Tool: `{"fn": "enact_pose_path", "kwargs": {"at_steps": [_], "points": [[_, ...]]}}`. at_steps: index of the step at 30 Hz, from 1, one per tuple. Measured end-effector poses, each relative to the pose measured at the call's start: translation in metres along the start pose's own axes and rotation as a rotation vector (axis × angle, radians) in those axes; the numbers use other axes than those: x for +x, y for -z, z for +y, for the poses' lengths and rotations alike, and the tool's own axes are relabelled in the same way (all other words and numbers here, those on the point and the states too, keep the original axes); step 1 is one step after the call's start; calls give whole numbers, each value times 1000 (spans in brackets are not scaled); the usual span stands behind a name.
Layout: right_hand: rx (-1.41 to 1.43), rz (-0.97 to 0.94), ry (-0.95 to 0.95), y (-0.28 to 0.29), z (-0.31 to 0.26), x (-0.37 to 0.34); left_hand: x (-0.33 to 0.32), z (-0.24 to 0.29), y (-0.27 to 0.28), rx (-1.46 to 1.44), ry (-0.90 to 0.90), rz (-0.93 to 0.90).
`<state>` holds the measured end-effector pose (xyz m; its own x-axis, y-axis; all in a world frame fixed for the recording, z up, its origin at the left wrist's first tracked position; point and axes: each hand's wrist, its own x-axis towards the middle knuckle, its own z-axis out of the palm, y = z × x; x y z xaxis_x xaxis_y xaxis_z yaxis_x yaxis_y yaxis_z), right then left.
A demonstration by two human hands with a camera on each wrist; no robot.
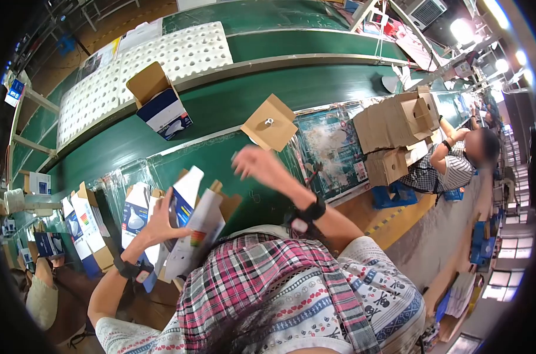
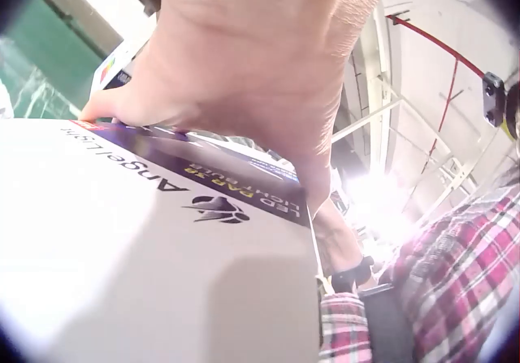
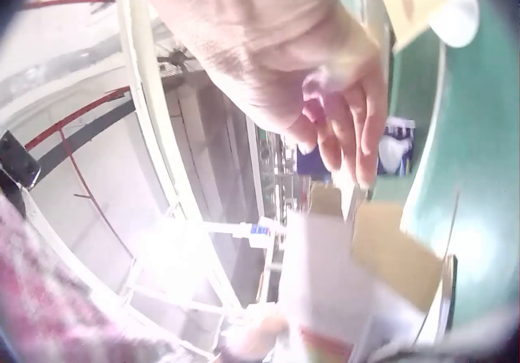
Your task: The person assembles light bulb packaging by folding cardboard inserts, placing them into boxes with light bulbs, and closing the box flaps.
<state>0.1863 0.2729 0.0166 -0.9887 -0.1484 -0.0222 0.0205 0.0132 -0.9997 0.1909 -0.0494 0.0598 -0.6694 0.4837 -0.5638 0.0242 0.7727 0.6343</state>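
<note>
My left hand point(image 1: 157, 225) grips a white and blue LED light bulb box point(image 1: 198, 248), its thumb and fingers spread across the box. The flaps of this box stand up at its top end. In the left wrist view the printed side of the same box point(image 2: 146, 241) lies right under the palm. My right hand point(image 1: 261, 168) hangs in the air over the green table, fingers loosely bent and holding nothing. Beyond it is an open brown carton point(image 1: 274, 138) with a small whitish piece inside. In the right wrist view the right hand point(image 3: 301, 78) is above the box flaps point(image 3: 398, 253).
More bulb boxes point(image 1: 134, 215) stand in a row at left. An open blue box point(image 1: 166, 118) sits on the green belt, beside white foam trays point(image 1: 179, 50) with holes. Flattened brown cartons point(image 1: 386, 125) are stacked at right, near another person point(image 1: 456, 156).
</note>
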Motion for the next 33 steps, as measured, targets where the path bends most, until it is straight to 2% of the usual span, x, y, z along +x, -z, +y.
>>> {"fn": "enact_pose_path", "kwargs": {"at_steps": [1,2,3,6,9,12,15,18,21,24,25,28,33], "points": [[-405,192,-140,23,-1,14,3,-3,1,11,-40,81],[-557,331,-2,44,5,28,5,-1,2,100,-34,118],[-855,409,-24,61,17,41,7,4,3,189,-29,157],[-1099,477,-1,85,47,62,15,13,-1,333,-61,271],[-1035,345,-32,97,72,73,24,21,-1,384,-93,327],[-1019,357,-70,100,92,75,35,16,-1,368,-80,322],[-934,302,44,104,90,66,47,10,-3,348,-103,305],[-747,297,71,84,48,53,56,8,-7,336,-107,278],[-707,207,40,80,12,50,61,10,-6,317,-108,261],[-416,135,15,86,-2,49,61,13,-6,338,-140,274],[-262,42,-104,89,-6,50,60,15,-6,351,-155,284],[-21,-137,-149,81,-4,54,54,31,-4,298,-254,298],[47,-331,-290,46,-1,51,47,52,-12,303,-341,309]]}}
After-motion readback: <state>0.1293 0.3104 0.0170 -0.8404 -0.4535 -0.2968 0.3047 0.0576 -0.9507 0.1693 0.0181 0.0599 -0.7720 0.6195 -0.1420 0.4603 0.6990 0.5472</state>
